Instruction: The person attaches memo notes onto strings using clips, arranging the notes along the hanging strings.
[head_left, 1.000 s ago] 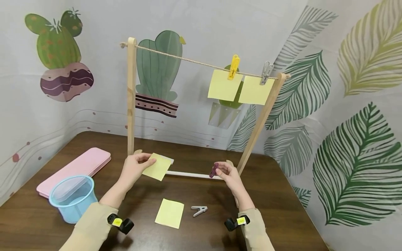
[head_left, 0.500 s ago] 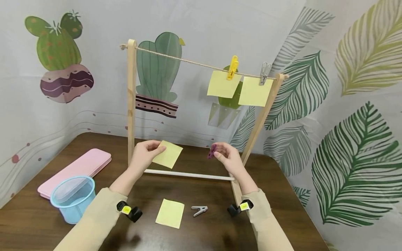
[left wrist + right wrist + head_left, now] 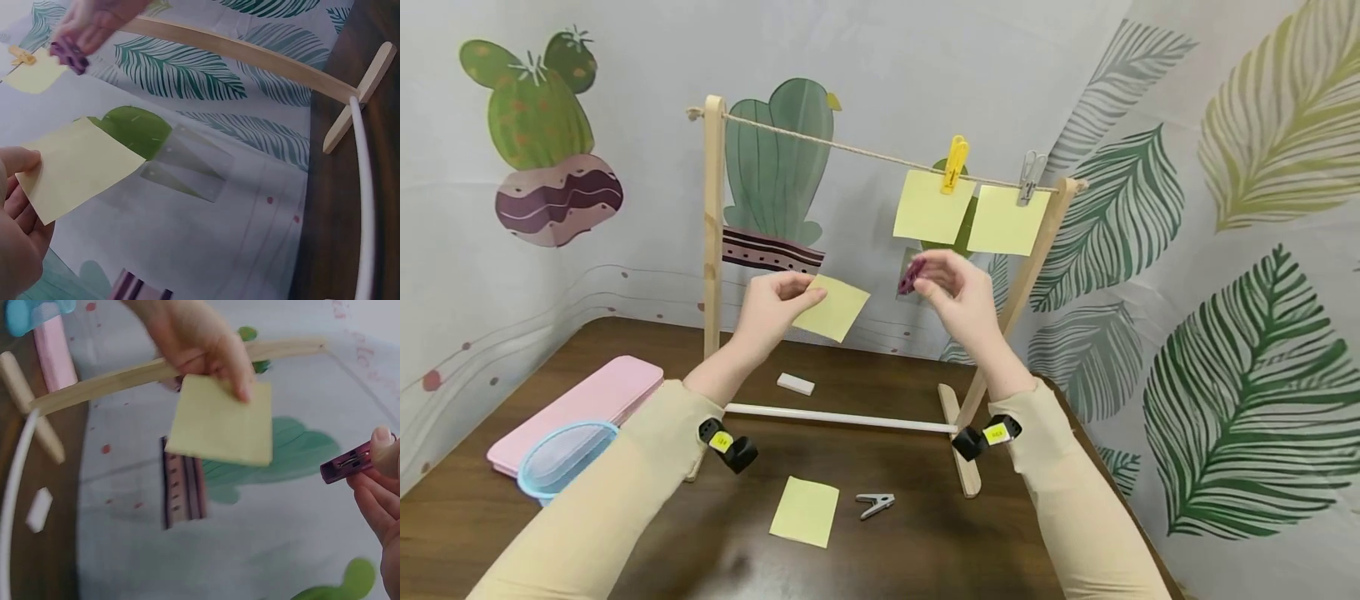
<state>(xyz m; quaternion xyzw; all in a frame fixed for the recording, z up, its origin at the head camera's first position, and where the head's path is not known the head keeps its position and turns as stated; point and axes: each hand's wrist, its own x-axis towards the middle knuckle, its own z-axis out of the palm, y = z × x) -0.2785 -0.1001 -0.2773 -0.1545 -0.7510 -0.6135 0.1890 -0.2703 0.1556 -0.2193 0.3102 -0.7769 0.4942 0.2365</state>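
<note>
My left hand (image 3: pixel 771 312) pinches a yellow sticky note (image 3: pixel 832 309) by its left corner, thumb on the front face. Across from it, my right hand (image 3: pixel 961 296) holds a dark purple clothespin (image 3: pixel 912 276) between thumb and fingers; in the right wrist view the clothespin (image 3: pixel 347 462) points toward the note. Both hands are raised below a rope (image 3: pixel 850 148) strung between two wooden posts. On the rope's right part, a yellow clothespin (image 3: pixel 954 165) and a grey clothespin (image 3: pixel 1032 177) each hold up a yellow note. Another sticky note (image 3: pixel 805 512) and a grey clothespin (image 3: pixel 876 504) lie on the table.
The rack's left post (image 3: pixel 713 233) and right post (image 3: pixel 1026 275) are joined low down by a white rod (image 3: pixel 842 418). Behind the rod lies a small white block (image 3: pixel 795 383). At left are a pink case (image 3: pixel 580 408) and a blue mesh-like basket (image 3: pixel 535 475), partly behind my sleeve.
Both hands have risen from low over the table toward the rope, the left also moving right. The note and the purple clothespin went up with them.
</note>
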